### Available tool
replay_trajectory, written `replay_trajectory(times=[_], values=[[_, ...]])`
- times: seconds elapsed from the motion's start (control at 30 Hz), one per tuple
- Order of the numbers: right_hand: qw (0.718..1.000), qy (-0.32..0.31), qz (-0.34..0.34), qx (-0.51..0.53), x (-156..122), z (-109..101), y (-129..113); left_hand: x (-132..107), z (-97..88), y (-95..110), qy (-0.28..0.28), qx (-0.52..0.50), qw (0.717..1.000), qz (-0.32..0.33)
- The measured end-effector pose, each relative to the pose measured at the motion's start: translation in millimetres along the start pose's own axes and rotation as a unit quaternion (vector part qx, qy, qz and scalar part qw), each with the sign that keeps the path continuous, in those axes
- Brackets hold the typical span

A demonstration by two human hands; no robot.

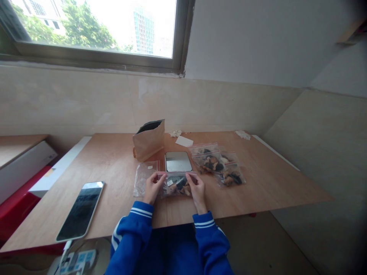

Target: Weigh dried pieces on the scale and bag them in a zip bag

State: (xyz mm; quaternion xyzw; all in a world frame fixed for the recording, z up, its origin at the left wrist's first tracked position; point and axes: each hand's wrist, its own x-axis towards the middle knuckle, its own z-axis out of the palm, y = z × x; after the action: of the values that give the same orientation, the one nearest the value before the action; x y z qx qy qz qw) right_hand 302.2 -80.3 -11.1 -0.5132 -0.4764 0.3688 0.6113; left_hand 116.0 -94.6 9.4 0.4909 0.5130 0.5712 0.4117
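My left hand [152, 187] and my right hand [197, 190] pinch the red-striped zip edge of a clear zip bag [175, 188] from either side. The bag holds dark and tan dried pieces, possibly mushrooms, and lies on the plywood table [120, 168]. Under my left hand's side is a flat clear plastic bag [144, 178]. Just beyond the held bag sits a square silver-topped scale [178, 161]. To the right, two or more filled zip bags [219, 165] overlap. Behind the scale stands an open kraft paper pouch [149, 140] with a black lining.
A smartphone [80, 211] lies at the table's near left, with a charging cable below the edge. A white paper slip [184, 141] and tissue scraps [242, 134] lie at the back. Walls bound the far side, and a red-and-white box stands left of the table.
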Motion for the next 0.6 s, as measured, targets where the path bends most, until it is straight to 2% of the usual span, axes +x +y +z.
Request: replay_trajectory(times=[0.13,0.27,0.47,0.6], values=[[1.000,0.025,-0.004,-0.001,-0.8,1.1,0.7,-0.4,0.3,-3.9,0.013,0.008,1.000,0.005],[1.000,0.022,0.003,0.006,-1.8,1.5,0.2,-0.7,1.5,-6.2,0.036,0.005,0.999,0.002],[0.999,-0.014,0.032,0.028,-3.8,3.3,-6.2,-1.5,3.0,-3.2,-0.010,-0.016,1.000,-0.007],[0.999,-0.028,0.024,0.032,-4.4,6.1,-13.8,-2.0,2.7,-3.7,-0.012,-0.014,1.000,-0.005]])
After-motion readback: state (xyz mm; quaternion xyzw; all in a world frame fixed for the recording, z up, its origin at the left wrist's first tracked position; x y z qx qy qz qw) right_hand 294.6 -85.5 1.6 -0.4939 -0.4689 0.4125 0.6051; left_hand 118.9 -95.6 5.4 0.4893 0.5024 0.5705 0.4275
